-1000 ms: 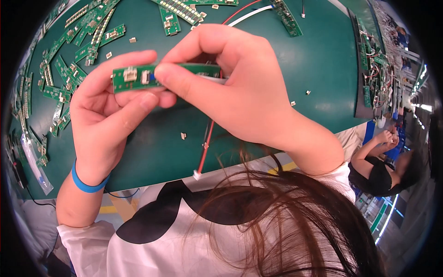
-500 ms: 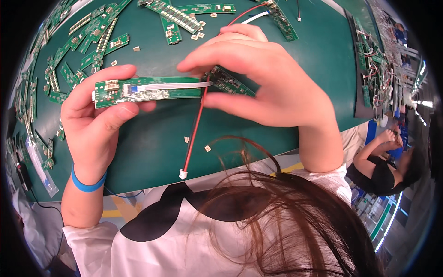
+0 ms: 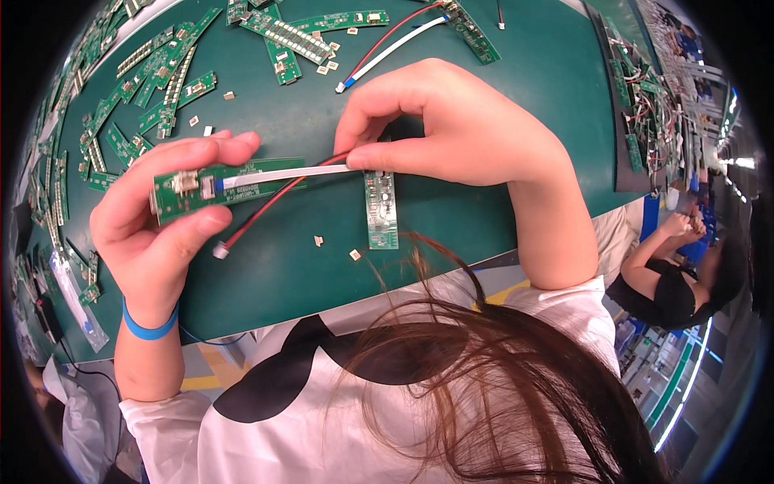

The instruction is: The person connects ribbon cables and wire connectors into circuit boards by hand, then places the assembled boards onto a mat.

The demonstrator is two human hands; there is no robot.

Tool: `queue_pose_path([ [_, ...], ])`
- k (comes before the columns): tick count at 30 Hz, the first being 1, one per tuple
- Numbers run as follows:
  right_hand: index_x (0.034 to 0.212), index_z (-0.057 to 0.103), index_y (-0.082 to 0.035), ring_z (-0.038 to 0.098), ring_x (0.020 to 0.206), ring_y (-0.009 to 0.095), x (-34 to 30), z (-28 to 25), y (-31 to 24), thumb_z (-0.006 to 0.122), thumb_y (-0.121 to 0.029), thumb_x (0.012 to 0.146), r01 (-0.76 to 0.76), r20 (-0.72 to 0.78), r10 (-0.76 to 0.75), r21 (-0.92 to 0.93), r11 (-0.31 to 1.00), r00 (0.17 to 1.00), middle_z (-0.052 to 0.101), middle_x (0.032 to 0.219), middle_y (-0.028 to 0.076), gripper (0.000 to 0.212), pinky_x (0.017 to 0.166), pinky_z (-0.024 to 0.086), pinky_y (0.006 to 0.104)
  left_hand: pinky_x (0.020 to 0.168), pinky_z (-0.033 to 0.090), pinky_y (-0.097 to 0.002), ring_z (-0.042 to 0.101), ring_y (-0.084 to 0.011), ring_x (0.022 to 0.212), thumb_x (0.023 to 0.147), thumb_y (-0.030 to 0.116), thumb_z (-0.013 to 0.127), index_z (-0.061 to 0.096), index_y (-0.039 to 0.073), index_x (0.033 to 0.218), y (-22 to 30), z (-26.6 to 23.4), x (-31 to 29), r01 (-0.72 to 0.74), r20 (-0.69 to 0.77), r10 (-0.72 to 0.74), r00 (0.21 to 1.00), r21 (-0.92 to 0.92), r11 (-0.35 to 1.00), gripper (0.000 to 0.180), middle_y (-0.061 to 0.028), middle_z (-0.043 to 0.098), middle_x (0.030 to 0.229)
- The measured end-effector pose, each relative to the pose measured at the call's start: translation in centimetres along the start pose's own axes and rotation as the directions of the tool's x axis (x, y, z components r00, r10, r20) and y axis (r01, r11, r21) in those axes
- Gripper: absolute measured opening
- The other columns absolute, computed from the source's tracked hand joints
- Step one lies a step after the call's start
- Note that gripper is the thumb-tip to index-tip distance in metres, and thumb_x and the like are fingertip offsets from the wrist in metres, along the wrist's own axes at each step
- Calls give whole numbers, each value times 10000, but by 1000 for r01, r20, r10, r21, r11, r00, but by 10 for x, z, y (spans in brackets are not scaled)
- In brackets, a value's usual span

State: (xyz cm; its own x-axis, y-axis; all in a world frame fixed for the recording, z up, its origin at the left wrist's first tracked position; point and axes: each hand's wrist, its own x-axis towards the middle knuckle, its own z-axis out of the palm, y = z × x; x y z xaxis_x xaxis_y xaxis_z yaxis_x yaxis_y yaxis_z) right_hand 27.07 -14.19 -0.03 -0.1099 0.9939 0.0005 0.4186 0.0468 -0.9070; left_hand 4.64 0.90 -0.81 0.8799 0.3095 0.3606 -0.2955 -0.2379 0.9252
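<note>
Circuit board [image 3: 246,168] is pinched in your left hand [image 3: 139,242]; your right hand [image 3: 455,133] pinches its white ribbon cable [image 3: 270,175]; left of both lies a clear bag [image 3: 79,305], contents unclear.

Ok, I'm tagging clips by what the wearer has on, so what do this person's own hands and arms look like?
The left hand and right hand are both gloveless. A blue wristband circles the left wrist; none shows on the right. White short sleeves leave the forearms bare.
</note>
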Motion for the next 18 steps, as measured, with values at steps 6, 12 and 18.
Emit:
queue_pose_path([
  [6, 759, 600, 17, 595, 615, 202, -3, 7, -4, 640, -189, 765, -253, -253, 249, 18, 967, 935, 604, 669, 114, 210, 595, 475, 309, 972, 375, -494, 602, -382, 1013, 670, 54, 746, 583, -31, 1079, 12, 3, 7, -299, 172, 244, 954, 510, 807, 448, -184, 649, 990],
  [12, 708, 586, 17, 544, 553, 161, 2, 10, -7, 625, -242, 806, -296, -346, 311, 98, 950, 885, 569, 594, 90, 280, 536, 438, 302, 992, 367, -427, 557, -359, 1098, 733, -54, 658, 568, -57, 1101, 6, 6, 1, -148, -61, 205, 977, 502, 852, 379, -179, 638, 1036],
  [18, 929, 606, 31, 581, 748, 91, 2, 7, -3, 586, -138, 881, -229, -476, 288, 181, 957, 831, 627, 821, 62, 177, 683, 477, 225, 963, 402, -398, 549, -333, 1105, 757, -67, 634, 546, -72, 1135, 2, 7, -3, -97, -162, 183, 970, 430, 897, 388, -214, 617, 1053],
])
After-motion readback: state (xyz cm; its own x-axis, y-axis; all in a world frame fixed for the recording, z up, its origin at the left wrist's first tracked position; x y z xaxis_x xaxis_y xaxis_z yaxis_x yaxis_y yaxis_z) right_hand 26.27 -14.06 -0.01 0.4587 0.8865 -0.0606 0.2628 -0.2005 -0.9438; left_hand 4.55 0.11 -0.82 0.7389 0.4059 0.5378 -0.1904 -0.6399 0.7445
